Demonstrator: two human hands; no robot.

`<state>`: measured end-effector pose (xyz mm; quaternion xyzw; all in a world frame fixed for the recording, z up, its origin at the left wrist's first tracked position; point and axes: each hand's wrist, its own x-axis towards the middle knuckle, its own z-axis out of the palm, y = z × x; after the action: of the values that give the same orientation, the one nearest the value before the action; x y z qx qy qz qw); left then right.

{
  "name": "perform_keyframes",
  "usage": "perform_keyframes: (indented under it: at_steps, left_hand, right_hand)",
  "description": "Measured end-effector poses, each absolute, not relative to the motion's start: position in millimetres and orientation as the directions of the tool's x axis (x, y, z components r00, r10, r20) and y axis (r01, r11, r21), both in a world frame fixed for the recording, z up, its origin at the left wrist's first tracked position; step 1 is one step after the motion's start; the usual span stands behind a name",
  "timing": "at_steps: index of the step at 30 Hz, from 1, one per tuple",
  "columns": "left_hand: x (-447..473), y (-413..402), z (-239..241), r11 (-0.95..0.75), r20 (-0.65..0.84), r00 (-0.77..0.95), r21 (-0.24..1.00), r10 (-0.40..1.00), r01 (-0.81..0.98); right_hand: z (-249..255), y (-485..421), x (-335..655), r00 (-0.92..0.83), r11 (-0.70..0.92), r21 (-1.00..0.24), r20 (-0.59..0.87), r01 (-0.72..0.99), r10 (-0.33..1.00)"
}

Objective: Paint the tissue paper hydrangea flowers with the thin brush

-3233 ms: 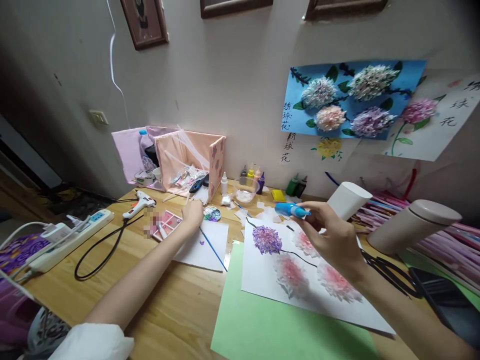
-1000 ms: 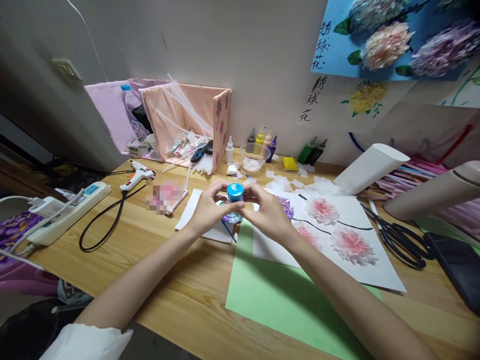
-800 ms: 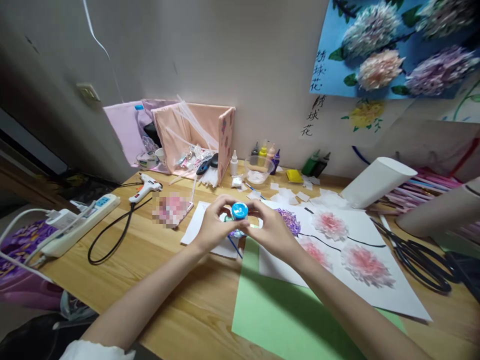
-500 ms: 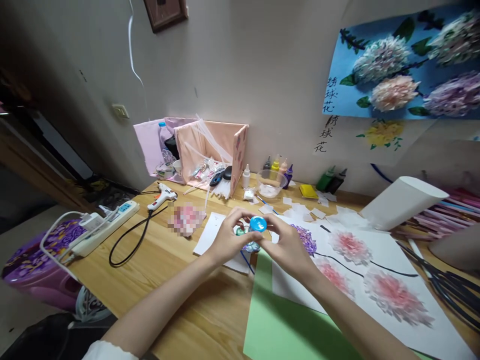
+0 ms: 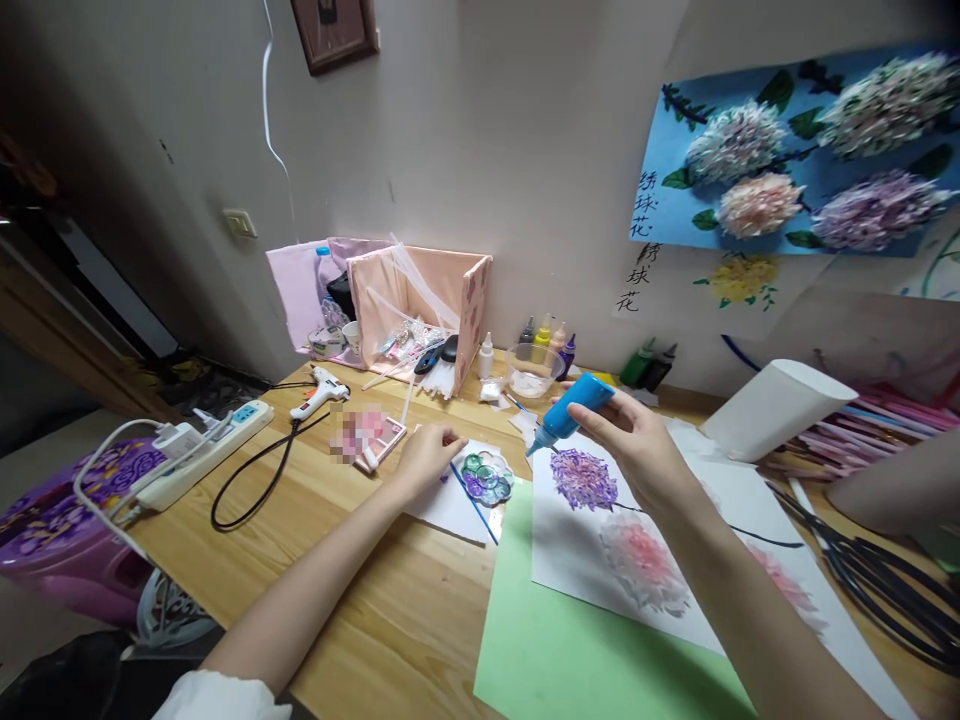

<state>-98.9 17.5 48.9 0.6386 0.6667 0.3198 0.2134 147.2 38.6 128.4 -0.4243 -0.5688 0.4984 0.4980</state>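
Observation:
A blue paint bottle (image 5: 576,408) is gripped in my right hand (image 5: 626,425), tilted so its nozzle points down and to the left. Below that nozzle lies a purple paper flower (image 5: 583,480) on a white sheet (image 5: 566,560). My left hand (image 5: 427,460) rests low over a white pad (image 5: 450,508), fingers curled and pressed together. Whatever those fingers hold, if anything, is hidden. Beside it sits a flower-shaped palette (image 5: 487,479) with green, purple and blue paint in its wells. A blue paintbrush (image 5: 474,502) lies against the palette's left side.
A glue gun (image 5: 319,392) with its cord and a power strip (image 5: 206,460) are at the left. Behind stand a pink box (image 5: 420,290), several paint bottles (image 5: 541,340) and a clear bowl (image 5: 534,372). Green paper (image 5: 555,640) lies in front; black stems (image 5: 892,590) are at right.
My left hand has let go of the blue bottle and moved left to the pad. My right hand has lifted the bottle up and right, tipping its nozzle downward. The palette is now uncovered.

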Motion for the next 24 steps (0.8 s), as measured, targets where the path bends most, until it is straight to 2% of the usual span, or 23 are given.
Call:
perform_keyframes:
  at_steps: [4,7,9,11,12,16,24]
  left_hand:
    - [-84.6,11.4,61.4,-0.083,0.197,-0.087,0.717,0.976,0.692]
    - [-71.1,6.5,75.5,-0.211,0.243,0.022,0.79,0.97,0.576]
    - [-62.1,3.4,83.2,-0.286,0.254,0.149,0.917,0.956,0.276]
    - [-54.6,0.5,88.4,-0.22,0.207,0.185,0.974,0.961,0.05]
    - [-51.8,-0.9,90.2,-0.183,0.18,0.19,0.983,0.965,-0.004]
    - [-46.3,-5.6,93.7,-0.176,0.172,0.134,0.984,0.976,0.02]
    - [-46.1,-5.8,84.9,-0.208,0.207,0.021,0.974,0.978,0.094]
  right_hand:
    - [116.8,37.4,138.6,-0.269,0.117,-0.991,0.096,0.064,0.958]
    - [108.9,34.0,129.0,-0.385,0.132,-0.983,0.074,0.127,0.92]
    - [105.8,30.6,123.2,-0.452,0.196,-0.968,0.105,0.159,0.886]
    - [104.3,26.7,118.9,-0.491,0.294,-0.932,0.159,0.211,0.856]
    - [103.8,24.8,117.2,-0.497,0.344,-0.908,0.19,0.24,0.847]
    - [100.8,18.7,111.9,-0.473,0.467,-0.822,0.286,0.326,0.834]
    - [91.2,19.7,105.1,-0.435,0.451,-0.839,0.299,0.305,0.85]
